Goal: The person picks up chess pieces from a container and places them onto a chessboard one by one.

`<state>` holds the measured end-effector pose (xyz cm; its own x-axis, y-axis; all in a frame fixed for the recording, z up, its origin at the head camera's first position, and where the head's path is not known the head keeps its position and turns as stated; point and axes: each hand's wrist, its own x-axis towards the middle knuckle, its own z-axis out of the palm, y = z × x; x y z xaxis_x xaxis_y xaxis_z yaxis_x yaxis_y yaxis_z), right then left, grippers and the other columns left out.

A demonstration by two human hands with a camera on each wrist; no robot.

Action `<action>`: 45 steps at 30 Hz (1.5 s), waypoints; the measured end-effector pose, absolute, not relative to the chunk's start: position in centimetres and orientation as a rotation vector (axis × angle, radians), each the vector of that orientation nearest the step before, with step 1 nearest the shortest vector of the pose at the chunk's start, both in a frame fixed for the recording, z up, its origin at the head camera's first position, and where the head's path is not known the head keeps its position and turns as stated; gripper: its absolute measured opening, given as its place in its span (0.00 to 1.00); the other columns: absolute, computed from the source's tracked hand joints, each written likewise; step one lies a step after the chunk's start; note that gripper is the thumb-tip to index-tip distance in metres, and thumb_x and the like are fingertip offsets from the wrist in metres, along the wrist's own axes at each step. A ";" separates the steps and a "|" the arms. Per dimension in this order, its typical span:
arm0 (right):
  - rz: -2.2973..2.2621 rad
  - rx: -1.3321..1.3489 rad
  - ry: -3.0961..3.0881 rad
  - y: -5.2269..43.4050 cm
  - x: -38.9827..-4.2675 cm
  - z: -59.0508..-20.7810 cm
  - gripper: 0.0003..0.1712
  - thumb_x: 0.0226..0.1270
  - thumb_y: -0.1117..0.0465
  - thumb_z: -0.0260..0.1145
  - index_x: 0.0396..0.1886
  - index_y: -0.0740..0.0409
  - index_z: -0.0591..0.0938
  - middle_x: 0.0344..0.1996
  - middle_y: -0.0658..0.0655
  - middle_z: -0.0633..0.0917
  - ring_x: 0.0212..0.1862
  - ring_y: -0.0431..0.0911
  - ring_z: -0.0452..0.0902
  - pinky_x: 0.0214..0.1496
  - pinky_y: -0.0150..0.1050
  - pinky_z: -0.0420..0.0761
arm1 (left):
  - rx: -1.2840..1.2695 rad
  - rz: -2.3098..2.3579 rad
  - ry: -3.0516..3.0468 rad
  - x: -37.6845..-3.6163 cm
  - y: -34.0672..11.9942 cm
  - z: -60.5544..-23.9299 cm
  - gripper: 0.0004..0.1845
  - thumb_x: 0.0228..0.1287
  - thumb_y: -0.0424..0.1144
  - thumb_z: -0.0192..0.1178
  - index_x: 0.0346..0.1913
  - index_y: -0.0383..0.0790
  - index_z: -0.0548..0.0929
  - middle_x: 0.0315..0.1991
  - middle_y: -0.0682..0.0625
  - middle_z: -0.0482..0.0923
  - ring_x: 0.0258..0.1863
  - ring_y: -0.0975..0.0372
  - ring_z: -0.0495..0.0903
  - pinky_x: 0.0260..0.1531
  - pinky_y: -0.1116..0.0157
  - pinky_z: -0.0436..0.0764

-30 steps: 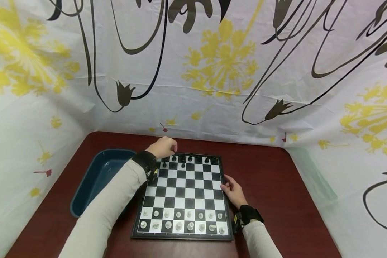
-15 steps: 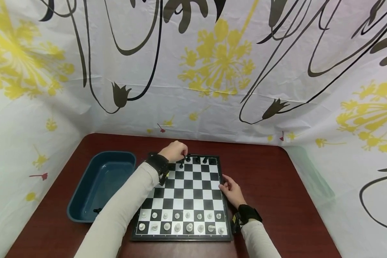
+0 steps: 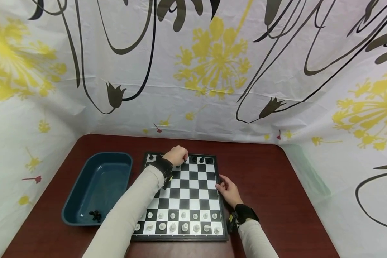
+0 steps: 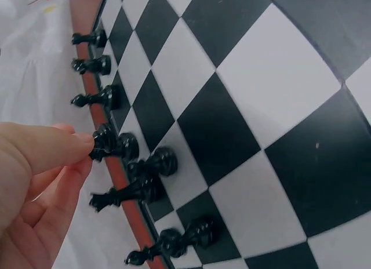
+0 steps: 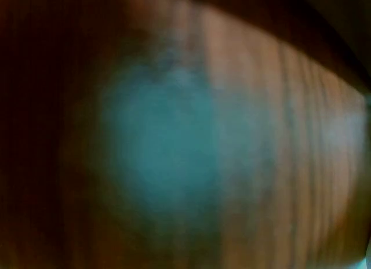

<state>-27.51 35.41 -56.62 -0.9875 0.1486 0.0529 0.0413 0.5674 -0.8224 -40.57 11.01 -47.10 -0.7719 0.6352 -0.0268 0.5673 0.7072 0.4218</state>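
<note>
My left hand reaches over the far side of a black-and-white chessboard. In the left wrist view, its thumb and fingers pinch a small black chess piece, partly covered by the thumb. A black queen and a black pawn stand close below the fingertips. Further up that row are a black bishop, knight and rook. My right hand holds the board's right edge, thumb at the rim; the blurred right wrist view shows no fingers clearly.
A teal tray lies left of the board, with a small cluster of black pieces inside. Two rows of white pieces stand at the near side. Behind the reddish-brown table hangs a patterned white sheet.
My left hand has moved right along the far row, from the board's far left corner to near its middle. Black pieces in the tray have come into sight. The right hand keeps its place.
</note>
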 end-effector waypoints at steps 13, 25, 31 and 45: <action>1.452 -0.142 -2.669 35.7 -27.7 -56.9 0.28 0.57 0.62 0.66 0.58 0.60 0.72 0.23 0.53 0.74 0.24 0.40 0.67 0.28 0.31 0.68 | 0.999 0.495 2.791 -40.1 12.1 -48.1 0.11 0.53 0.20 0.53 0.27 0.38 0.81 0.27 0.52 0.76 0.24 0.64 0.70 0.27 0.67 0.72; 1.428 -0.126 -2.677 35.5 -27.6 -56.8 0.27 0.57 0.62 0.66 0.57 0.61 0.72 0.22 0.52 0.74 0.24 0.40 0.66 0.28 0.31 0.67 | 0.950 0.470 2.813 -39.5 12.4 -48.3 0.10 0.52 0.21 0.55 0.24 0.37 0.80 0.23 0.53 0.72 0.23 0.64 0.68 0.25 0.68 0.70; 1.442 -0.127 -2.673 35.5 -27.6 -56.7 0.27 0.57 0.64 0.66 0.58 0.61 0.72 0.22 0.52 0.74 0.24 0.41 0.67 0.28 0.31 0.67 | 0.925 0.522 2.785 -39.4 12.2 -48.2 0.10 0.53 0.20 0.54 0.26 0.37 0.81 0.26 0.52 0.74 0.24 0.63 0.70 0.26 0.66 0.72; 1.461 -0.129 -2.669 35.4 -27.5 -56.5 0.27 0.57 0.63 0.66 0.57 0.61 0.72 0.22 0.53 0.74 0.23 0.40 0.67 0.28 0.31 0.67 | 1.011 0.532 2.736 -39.4 9.6 -45.8 0.03 0.57 0.30 0.57 0.30 0.39 0.81 0.25 0.52 0.74 0.21 0.65 0.67 0.26 0.67 0.70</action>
<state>-27.48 35.41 -56.53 -0.9918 0.1204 0.0437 0.0281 0.5369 -0.8432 -39.40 9.65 -45.82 -0.7537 0.6559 -0.0409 0.5928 0.7054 0.3885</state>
